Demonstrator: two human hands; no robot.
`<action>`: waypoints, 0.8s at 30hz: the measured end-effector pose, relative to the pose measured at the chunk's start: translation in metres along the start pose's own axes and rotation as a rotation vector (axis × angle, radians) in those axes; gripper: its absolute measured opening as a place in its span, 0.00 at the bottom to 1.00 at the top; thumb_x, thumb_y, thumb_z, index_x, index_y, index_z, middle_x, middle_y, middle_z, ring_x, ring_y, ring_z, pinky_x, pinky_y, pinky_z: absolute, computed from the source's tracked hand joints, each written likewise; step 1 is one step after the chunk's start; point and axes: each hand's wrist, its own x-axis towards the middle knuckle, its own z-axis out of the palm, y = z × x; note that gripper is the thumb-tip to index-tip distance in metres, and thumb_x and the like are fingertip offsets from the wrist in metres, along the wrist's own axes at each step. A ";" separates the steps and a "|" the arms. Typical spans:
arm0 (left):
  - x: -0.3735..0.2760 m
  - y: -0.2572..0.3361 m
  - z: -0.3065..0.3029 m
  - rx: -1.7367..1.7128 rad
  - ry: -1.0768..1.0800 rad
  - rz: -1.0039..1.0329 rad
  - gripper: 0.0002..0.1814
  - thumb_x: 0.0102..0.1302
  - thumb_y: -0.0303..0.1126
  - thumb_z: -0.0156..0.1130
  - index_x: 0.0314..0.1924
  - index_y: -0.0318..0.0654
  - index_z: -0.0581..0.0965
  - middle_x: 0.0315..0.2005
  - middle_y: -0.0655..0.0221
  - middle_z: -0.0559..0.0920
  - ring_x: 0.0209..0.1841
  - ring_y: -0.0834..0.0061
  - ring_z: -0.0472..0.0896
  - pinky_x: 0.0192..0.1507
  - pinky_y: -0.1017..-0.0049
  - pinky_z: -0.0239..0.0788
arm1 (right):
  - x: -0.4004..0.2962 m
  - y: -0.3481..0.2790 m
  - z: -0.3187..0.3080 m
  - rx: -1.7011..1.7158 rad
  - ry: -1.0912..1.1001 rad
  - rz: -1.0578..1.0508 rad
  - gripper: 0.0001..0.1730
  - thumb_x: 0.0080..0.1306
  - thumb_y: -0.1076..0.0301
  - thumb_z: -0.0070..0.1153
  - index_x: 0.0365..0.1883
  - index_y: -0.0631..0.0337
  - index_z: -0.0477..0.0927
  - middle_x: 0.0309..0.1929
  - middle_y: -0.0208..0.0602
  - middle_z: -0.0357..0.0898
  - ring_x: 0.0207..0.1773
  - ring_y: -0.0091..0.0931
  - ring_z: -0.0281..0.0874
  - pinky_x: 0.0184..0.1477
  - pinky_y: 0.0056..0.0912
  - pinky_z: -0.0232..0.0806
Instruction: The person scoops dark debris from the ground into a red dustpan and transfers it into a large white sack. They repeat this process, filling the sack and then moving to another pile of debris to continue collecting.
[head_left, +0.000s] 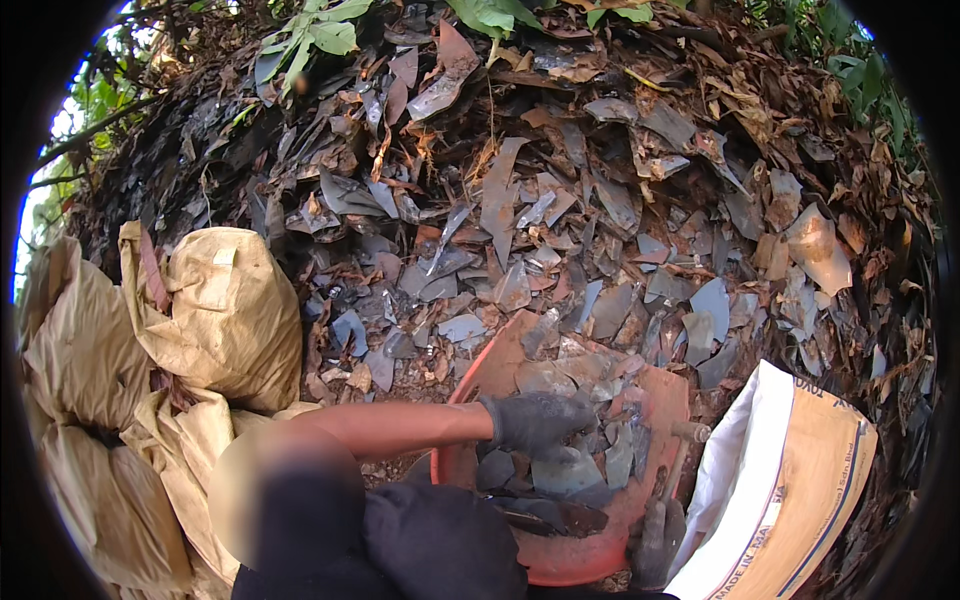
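Observation:
My left hand (540, 424), in a dark work glove, reaches over flat broken shards (570, 472) in a red, shallow plastic container (660, 409). Its fingertips are among the pieces, and whether they grip one is not clear. At the container's right side, my gloved right hand (658, 536) is closed around the handle of a hammer (681, 454). The hammer's head points up and away from me, over the container's right edge. The shards are grey, dark and brownish, like glass or slate.
Several tan woven sacks (232, 315) stand full at the left. A paper sack with a white lining (780, 487) gapes at the right and bears printing. Ahead rises a bank of broken shards (502, 202) mixed with dry leaves. Green leaves (330, 34) hang over its top.

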 end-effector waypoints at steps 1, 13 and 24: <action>-0.001 -0.001 0.002 0.008 -0.011 -0.006 0.30 0.62 0.42 0.66 0.61 0.39 0.72 0.50 0.50 0.78 0.52 0.47 0.80 0.54 0.53 0.71 | -0.001 0.001 0.000 -0.003 0.003 0.008 0.13 0.78 0.54 0.48 0.42 0.54 0.72 0.18 0.20 0.64 0.14 0.13 0.58 0.14 0.19 0.50; 0.006 -0.006 0.025 -0.030 0.044 0.069 0.23 0.60 0.39 0.67 0.53 0.36 0.75 0.43 0.51 0.80 0.46 0.47 0.81 0.50 0.53 0.73 | 0.002 0.012 -0.005 -0.014 0.036 0.004 0.14 0.78 0.56 0.48 0.45 0.58 0.73 0.19 0.21 0.67 0.16 0.14 0.62 0.15 0.18 0.52; -0.011 -0.004 0.036 0.116 0.094 0.105 0.27 0.64 0.43 0.63 0.57 0.32 0.74 0.47 0.51 0.79 0.48 0.49 0.81 0.51 0.54 0.73 | 0.001 -0.005 -0.001 0.035 0.094 0.067 0.18 0.76 0.54 0.50 0.50 0.61 0.73 0.20 0.23 0.68 0.17 0.14 0.63 0.16 0.18 0.55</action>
